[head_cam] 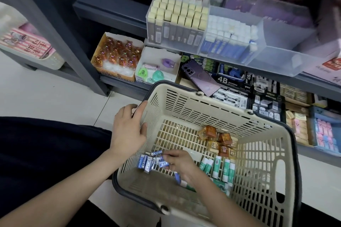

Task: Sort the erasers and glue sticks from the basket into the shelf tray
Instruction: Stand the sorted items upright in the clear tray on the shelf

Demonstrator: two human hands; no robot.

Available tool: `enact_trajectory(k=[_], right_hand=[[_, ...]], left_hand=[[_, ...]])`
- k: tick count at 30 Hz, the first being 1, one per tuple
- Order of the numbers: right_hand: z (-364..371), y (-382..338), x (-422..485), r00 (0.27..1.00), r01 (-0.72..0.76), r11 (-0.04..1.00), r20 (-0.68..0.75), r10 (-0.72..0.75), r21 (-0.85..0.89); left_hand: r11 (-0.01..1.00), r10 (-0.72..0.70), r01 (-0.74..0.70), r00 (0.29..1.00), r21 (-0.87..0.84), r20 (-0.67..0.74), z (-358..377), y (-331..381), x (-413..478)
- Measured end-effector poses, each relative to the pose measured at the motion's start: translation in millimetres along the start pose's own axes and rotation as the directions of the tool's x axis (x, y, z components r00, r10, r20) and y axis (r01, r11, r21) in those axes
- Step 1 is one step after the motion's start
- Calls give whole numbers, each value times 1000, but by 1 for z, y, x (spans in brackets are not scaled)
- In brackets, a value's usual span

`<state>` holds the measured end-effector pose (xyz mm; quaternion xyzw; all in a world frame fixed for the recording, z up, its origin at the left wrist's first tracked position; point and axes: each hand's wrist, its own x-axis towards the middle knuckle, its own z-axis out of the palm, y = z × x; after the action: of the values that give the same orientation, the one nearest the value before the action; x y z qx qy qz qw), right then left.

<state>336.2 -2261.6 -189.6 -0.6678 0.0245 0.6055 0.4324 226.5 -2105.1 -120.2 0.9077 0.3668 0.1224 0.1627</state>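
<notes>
Basket (258, 162): cream, slatted, dark handle folded down; set on pale floor close against lower shelf, probably to keep reach to tray short
Left hand (129, 129): clamped on basket's left rim near far-left corner, thumb inside wall, fingers outside; likely steadying basket while other hand rummages
Right hand (181, 164): down at near-left corner of basket floor, fingertips drawn together on one of the blue erasers (147, 163); pinch judged firm, though edges blurred
Blue erasers: loose heap at near-left corner, none lifted clear yet; one more half under right palm
Glue sticks (221, 167): green and white, side by side along near edge of basket floor; several cut off beneath right wrist
Orange boxes (219, 142): small cluster toward far-right corner; print unreadable
Shelf tray (273, 62): clear, divided, on shelf above basket; left compartments packed upright with erasers, blue-sleeved ones in middle, right front compartment bare
Phone (201, 77): purple, flat on cartons just beyond basket's far rim
Hidden: rear tray compartments hazy through plastic; count under right hand unknown
</notes>
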Motion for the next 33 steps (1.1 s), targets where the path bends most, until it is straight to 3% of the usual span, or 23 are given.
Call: enact_trajectory(k=[2, 4, 7, 12, 13, 15, 16, 18, 21, 23, 25, 27, 30, 33], right_hand=[[-5, -20, -18, 999, 16, 986, 28, -20, 168], [-10, -40, -37, 996, 58, 959, 50, -75, 278], [-12, -57, -58, 983, 112, 928, 99, -156, 356], [-22, -52, -59, 970, 53, 916, 199, -142, 398], [-26, -45, -53, 981, 48, 951, 165, -102, 306], [-36, -21, -29, 998, 64, 986, 31, -60, -152], [-40, -9, -15, 998, 59, 914, -9, -68, -401], [-43, 13, 6, 999, 21, 701, -17, -47, -713], [-38, 34, 29, 997, -59, 447, -71, -10, -893], [-35, 43, 39, 994, -83, 365, -105, -39, -927], [-33, 45, 45, 995, -70, 395, -92, -38, -916], [-37, 36, 44, 999, -6, 540, -33, -40, -842], [-42, -2, 14, 992, 103, 793, 8, -122, -600], [-46, -61, -37, 962, 252, 899, -5, -272, -359]], left_hand=[[990, 141, -140, 987, 12, -78, -6, 7, -2], [972, 219, -216, 975, -98, 23, -13, 27, -7], [945, 157, -32, 918, -327, 364, -13, 47, -19], [873, 67, 131, 921, -469, 383, -10, 44, -22], [864, 37, 155, 929, -478, 369, -13, 43, -20], [838, -29, 206, 942, -505, 336, -19, 37, -15], [828, -55, 221, 947, -516, 316, -22, 35, -11], [810, -93, 240, 953, -535, 287, -25, 30, -5], [803, -120, 251, 957, -540, 266, -27, 30, 0], [796, -116, 245, 959, -553, 258, -28, 31, 2], [802, -113, 241, 960, -547, 258, -29, 31, 4], [804, -121, 253, 956, -538, 268, -29, 33, 7], [790, -124, 262, 954, -555, 274, -31, 39, 12], [780, -103, 226, 966, -583, 237, -45, 54, 18]])
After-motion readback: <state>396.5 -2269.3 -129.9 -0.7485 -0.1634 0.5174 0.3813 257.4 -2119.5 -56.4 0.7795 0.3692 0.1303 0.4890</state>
